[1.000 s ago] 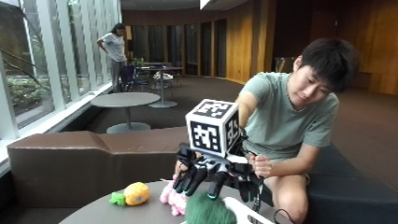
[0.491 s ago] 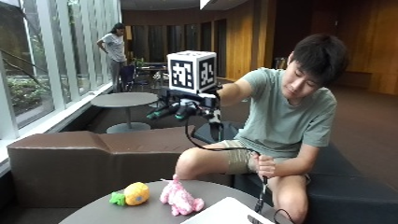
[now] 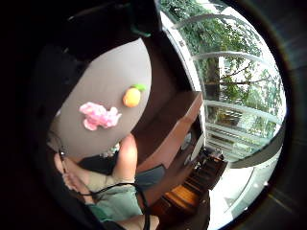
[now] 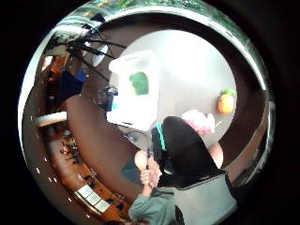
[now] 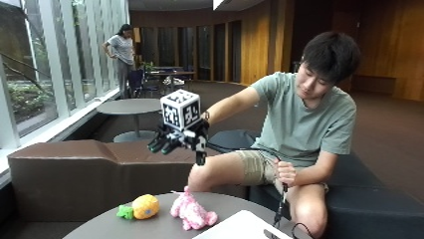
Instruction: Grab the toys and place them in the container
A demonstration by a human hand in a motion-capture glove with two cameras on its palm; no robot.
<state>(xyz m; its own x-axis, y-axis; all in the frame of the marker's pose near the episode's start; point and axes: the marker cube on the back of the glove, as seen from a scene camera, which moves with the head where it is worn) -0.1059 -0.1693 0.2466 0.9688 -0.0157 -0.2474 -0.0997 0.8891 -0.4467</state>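
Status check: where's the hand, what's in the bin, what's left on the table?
Right hand open, raised above the table, empty. Green toy in container. Pink toy and orange toy on table, unobstructed.

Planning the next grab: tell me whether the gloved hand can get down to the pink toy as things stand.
Probably yes. The gloved right hand hovers above the table, fingers empty, and the pink toy lies uncovered below it, apart from the orange toy.

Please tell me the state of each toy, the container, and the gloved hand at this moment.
pink plush toy: lying on the table, not held.
orange fruit toy: on the table beside the pink one, apart.
white container: open, a green toy inside.
gloved right hand: raised above the table, holding nothing.
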